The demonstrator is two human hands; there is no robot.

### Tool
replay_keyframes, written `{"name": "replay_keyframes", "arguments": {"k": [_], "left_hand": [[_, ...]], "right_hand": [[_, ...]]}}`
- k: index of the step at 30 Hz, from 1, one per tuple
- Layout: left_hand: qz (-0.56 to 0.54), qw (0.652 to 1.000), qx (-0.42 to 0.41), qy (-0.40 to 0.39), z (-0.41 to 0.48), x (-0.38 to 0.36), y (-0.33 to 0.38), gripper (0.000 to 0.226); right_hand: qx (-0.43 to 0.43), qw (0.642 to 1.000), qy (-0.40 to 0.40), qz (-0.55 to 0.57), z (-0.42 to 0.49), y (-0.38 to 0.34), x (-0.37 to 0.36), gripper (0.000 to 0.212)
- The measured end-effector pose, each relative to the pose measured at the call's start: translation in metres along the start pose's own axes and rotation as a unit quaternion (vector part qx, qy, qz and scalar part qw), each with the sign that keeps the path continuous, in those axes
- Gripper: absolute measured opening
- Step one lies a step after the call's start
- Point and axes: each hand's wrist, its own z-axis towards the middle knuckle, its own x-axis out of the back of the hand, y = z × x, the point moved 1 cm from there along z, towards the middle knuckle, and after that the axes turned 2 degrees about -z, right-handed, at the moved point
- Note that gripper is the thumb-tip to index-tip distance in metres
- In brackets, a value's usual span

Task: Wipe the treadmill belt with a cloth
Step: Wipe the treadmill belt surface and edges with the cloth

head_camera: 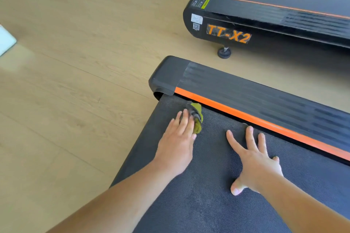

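Cloth half under left hand, near belt corner

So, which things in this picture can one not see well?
Head view only:
cloth: partly under the fingers of the left hand, full shape hidden.
stickers on the other treadmill: print too small to read.
white object: cut off by the left edge.
belt: runs out at the bottom and right edges.
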Motion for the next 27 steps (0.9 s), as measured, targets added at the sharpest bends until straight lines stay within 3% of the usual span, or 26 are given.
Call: {"name": "replay_keyframes", "arguments": {"k": [4,8,10,13,17,22,27], "left_hand": [[-0.029,0.999,0.021,0.018,0.004,0.013,0.011,0.059],[-0.061,0.990,-0.121,-0.045,-0.021,0.021,0.038,0.054],[-0.047,0.986,-0.152,-0.047,-0.027,0.019,0.039,0.054],[-0.011,0.993,-0.117,-0.019,-0.025,0.011,0.036,0.055],[0.052,0.982,-0.141,-0.115,-0.022,-0.012,0.053,0.070],[0.080,0.978,-0.144,-0.131,-0.004,-0.017,0.058,0.072],[0.099,0.978,-0.173,-0.063,0.025,-0.013,0.014,0.059]], "right_hand": [[-0.003,1.000,-0.005,-0.009,-0.001,0.001,0.001,0.162],[-0.005,1.000,0.010,0.001,-0.001,0.000,-0.001,0.161],[-0.010,1.000,0.016,0.013,-0.006,0.000,0.001,0.163],[-0.038,0.997,0.063,0.036,-0.016,0.002,-0.009,0.165],[-0.043,0.992,0.115,0.033,-0.036,0.010,-0.026,0.148],[-0.069,0.995,0.049,0.050,-0.042,0.056,-0.031,0.144],[-0.075,0.994,0.035,0.075,-0.036,0.063,-0.040,0.142]]}}
